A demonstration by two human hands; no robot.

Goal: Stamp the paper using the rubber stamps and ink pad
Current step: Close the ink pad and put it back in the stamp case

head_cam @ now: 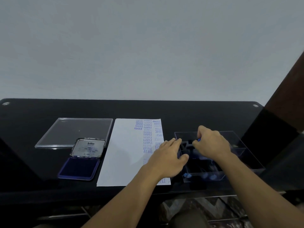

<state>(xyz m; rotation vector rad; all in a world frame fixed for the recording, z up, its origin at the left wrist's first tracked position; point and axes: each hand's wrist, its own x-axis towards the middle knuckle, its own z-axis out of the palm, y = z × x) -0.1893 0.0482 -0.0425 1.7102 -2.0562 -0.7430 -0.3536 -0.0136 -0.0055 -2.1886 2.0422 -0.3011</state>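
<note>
A: What's sitting nearest?
B: The pad [79, 168] is lying open, left of the paper [125, 153]. The left hand [167, 159] is steadying the tray [205, 177] at its wall, fingers straight and together
A: And beyond?
B: The right hand [212, 143] is pinching a stamp [199, 140] inside the tray, fingers curling round it. It's looking like stamp-picking
A: Next?
B: Lifting it clear of the tray, crossing the paper to the pad, inking, then aiming at the blank left half; the right side is already carrying prints [147, 137]
</note>
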